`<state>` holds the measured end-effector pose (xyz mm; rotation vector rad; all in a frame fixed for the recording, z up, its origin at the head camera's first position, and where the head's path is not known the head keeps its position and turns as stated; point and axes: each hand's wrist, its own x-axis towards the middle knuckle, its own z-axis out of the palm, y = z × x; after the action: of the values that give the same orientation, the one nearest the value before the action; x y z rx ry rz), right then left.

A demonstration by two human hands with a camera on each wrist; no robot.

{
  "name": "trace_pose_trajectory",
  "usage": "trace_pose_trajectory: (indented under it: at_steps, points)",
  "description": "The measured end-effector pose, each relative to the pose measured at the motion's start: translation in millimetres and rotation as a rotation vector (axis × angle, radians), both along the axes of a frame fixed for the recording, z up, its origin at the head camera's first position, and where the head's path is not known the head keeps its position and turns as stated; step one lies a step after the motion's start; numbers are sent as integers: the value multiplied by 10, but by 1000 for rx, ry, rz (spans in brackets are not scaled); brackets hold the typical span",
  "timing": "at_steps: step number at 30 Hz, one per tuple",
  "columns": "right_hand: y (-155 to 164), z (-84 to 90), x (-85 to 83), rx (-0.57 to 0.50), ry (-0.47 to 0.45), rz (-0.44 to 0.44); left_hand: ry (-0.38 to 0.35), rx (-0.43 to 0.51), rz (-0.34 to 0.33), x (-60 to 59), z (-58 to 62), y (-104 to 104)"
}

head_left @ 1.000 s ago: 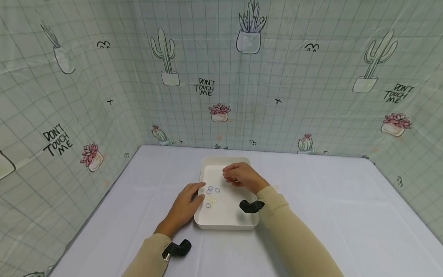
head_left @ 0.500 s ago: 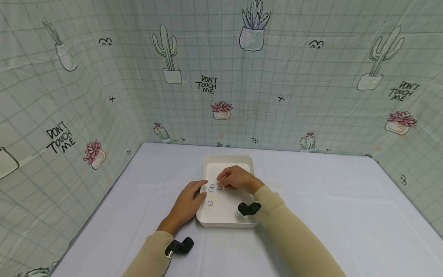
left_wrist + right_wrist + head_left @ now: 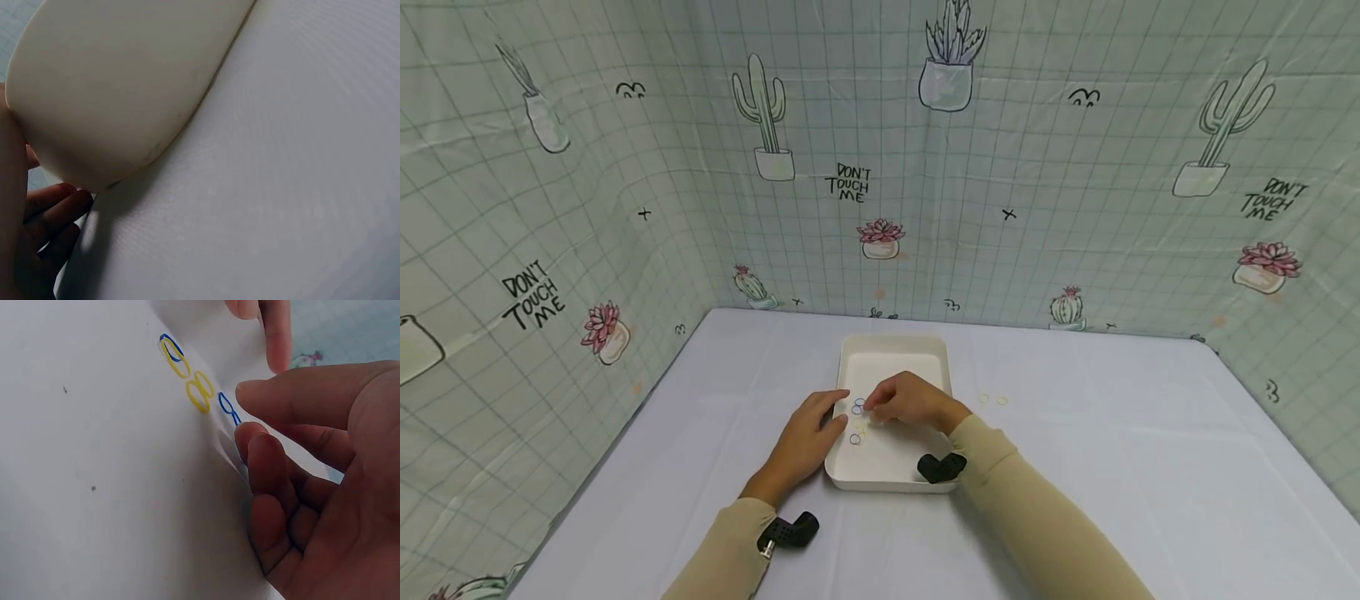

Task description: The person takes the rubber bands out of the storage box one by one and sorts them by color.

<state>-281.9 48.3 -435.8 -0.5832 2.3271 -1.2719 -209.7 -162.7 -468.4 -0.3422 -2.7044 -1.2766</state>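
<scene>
Resting left grip [image 3: 805, 437]: fingers relaxed against the left edge of the tray [image 3: 891, 487].
Right grip [image 3: 913, 402]: fingers curled, thumb parted; whether it has a ring, I can't tell.
Blue rings [image 3: 233, 414], yellow rings [image 3: 200, 389]: inside, near that edge; one clumsy brush could scatter them.
Obscured: one blue ring, partly behind the right grip.

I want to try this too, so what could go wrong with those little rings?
The blue rings and yellow rings lie close together, so the right hand might nudge the wrong ones. The left hand is at the edge of the white tray; a bump might shift everything.
</scene>
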Motion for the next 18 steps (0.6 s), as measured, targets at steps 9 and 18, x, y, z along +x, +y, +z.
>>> trace_pose_trajectory:
  at_steps: [9,18]
  points:
    - [-73,41,3,90,54,39,10,0,2,-21,-15,-9]
    - [-82,18,-11,124,80,56,11,3,-7,-30,-37,-7]
